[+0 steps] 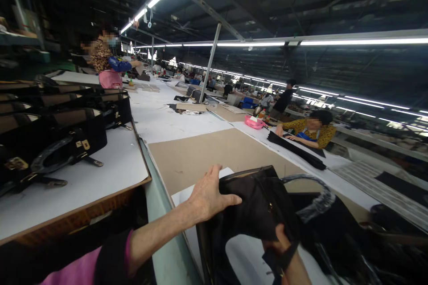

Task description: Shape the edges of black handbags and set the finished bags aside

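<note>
A black handbag (pixel 249 198) is tilted on the table in front of me, its dark lining and a small gold-coloured fitting showing. My left hand (pixel 207 196) is at its left edge, thumb stretched across the dark material and fingers apart from the thumb. Lower right, my right hand (pixel 284 249) grips the bag, thumb on the near side; the strap and material partly hide its fingers. Right beside it lies another black bag (pixel 331 218) with a plastic-wrapped handle (pixel 316 196).
Several black handbags (pixel 83 129) stand on a white-topped table (pixel 110 178) at left. Beige board (pixel 200 153) covers part of my table. A pink basket (pixel 254 121) and dark folded material (pixel 296 150) lie farther right. Co-workers sit at right (pixel 310 131) and stand at left (pixel 105 60).
</note>
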The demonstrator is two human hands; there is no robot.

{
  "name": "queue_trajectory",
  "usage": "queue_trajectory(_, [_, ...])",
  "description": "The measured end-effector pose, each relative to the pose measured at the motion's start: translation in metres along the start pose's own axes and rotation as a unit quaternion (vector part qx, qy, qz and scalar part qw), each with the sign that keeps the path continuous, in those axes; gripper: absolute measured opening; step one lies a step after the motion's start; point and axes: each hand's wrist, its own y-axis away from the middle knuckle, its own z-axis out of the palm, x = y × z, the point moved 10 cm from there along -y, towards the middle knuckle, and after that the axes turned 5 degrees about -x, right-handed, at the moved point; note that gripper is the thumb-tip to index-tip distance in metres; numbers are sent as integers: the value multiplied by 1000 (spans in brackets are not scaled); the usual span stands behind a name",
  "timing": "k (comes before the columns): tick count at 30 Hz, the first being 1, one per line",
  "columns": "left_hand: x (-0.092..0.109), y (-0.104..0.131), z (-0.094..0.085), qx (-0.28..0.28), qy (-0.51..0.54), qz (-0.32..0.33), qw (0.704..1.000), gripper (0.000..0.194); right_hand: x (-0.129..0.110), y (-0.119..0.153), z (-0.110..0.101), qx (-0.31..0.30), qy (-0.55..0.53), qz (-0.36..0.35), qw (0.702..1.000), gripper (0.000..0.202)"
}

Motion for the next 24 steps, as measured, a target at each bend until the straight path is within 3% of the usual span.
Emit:
queue_trajectory(4, [18,2,-1,29,-75,77,994,49,9,5,13,2,-19,-18,1000,44])
queue_trajectory(9, [25,12,-1,14,-54,163,985,28,23,1,11,17,-81,-81,993,51])
queue_trajectory(14, [44,14,6,-13,-15,179,984,37,50,0,-2,49,-152,-43,986,51])
queue_trajectory(20, [99,4,26,-99,-79,240,962,40,54,0,19,50,-306,-41,950,50])
queue_trajectory(24, [90,-4,40,-151,-149,243,946,37,90,7,23,53,-263,40,962,35])
